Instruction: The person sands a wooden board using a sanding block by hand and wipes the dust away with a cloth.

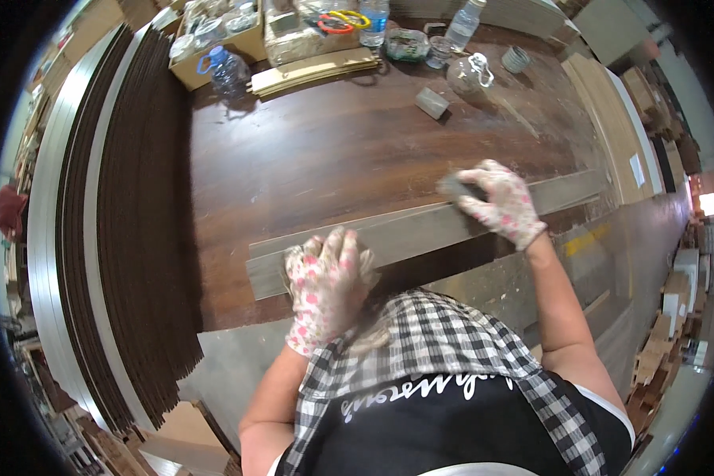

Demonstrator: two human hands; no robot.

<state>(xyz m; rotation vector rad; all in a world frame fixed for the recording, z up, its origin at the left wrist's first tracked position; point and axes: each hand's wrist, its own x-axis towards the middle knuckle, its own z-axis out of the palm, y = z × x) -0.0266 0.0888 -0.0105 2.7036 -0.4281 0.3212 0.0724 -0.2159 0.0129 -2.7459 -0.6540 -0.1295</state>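
A long grey wood-look plank (408, 238) lies along the near edge of the brown table. A second narrow grey strip (567, 186) shows along its far side. My left hand (321, 278), in a white glove with pink spots, presses a crumpled beige rag (367, 266) onto the plank's left end, fingers closed over it. Farther right, my right hand (501, 202) wears a matching glove and grips a small dark grey block (462, 189) at the plank's far edge. That block is smeared by motion, and its contact with the plank is unclear.
Tall stacks of dark brown planks (147, 214) stand at the left. A loose grey block (432, 103), bottles (464, 24), jars, yellow-handled scissors (349, 19), thin strips (313, 73) and a cardboard box (214, 67) occupy the table's far side. Stacked boards (611, 127) stand at the right.
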